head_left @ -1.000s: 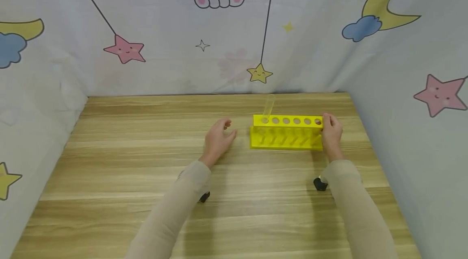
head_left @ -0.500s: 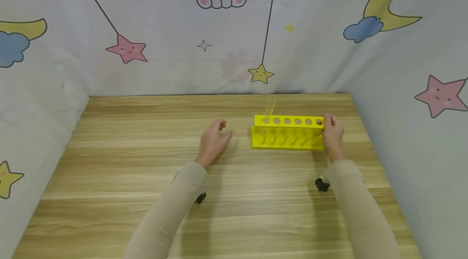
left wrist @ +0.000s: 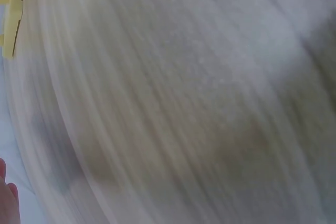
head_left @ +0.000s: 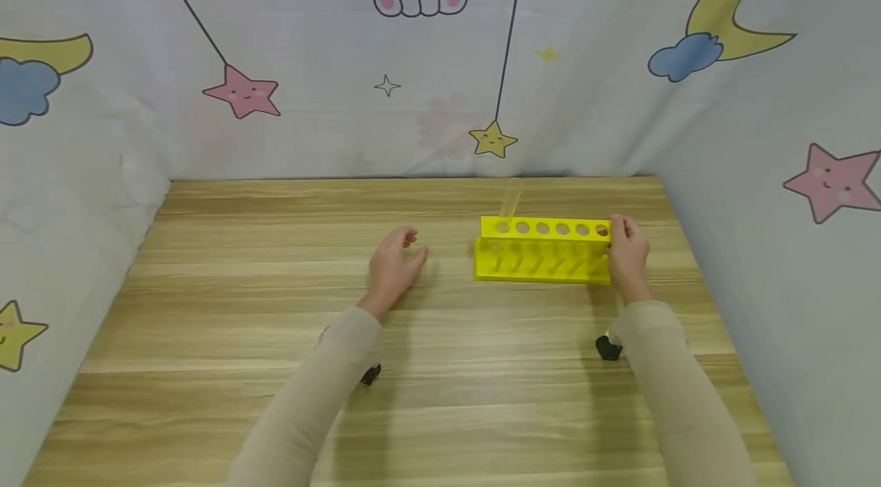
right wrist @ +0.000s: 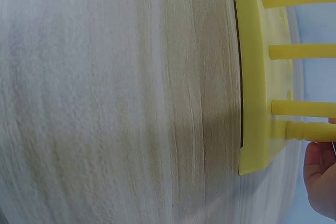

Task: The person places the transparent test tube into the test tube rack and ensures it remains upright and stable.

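the yellow rack point(head_left: 542, 258) lies long axis left-right on the bench point(head_left: 206, 365); the right hand point(head_left: 628, 256) seemingly grips its right end, while the left hand point(head_left: 392, 267) rests relaxed, empty, well left of it.

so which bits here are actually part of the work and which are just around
In the work:
- yellow rack, its end held by the right hand
- clear tube standing in the rack's leftmost hole
- left hand, holding nothing

Just around:
- wooden table
- printed curtain
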Motion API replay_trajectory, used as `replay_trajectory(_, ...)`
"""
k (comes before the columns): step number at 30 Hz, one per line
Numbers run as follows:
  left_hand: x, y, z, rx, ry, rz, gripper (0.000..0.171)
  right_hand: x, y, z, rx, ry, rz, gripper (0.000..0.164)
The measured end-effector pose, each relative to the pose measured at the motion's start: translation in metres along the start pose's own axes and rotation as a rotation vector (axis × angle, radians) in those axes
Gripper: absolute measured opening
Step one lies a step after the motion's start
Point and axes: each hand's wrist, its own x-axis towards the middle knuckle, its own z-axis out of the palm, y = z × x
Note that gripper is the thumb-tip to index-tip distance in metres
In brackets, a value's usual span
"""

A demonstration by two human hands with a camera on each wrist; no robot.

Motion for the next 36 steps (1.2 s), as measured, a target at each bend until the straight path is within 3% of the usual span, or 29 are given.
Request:
replay_trajectory(14,0.0,-0.013,-0.009,0.01,0.035,-0.028,0.031,0.001,-0.001,-0.003,-0.128,-0.046,-0.04,0.03)
replay_trajectory(27,-0.004,-0.025,-0.017,0.013,0.037,-0.032,0.03,0.002,-0.001,-0.001,-0.115,-0.049,-0.059,0.025)
replay_trajectory(30,-0.004,-0.028,-0.019,0.032,0.029,-0.048,0.031,0.001,-0.002,-0.002,-0.152,-0.054,-0.069,0.03)
replay_trajectory(36,-0.006,-0.035,-0.026,0.05,0.016,-0.077,0.032,0.006,-0.005,-0.009,-0.333,0.0,-0.164,0.041)
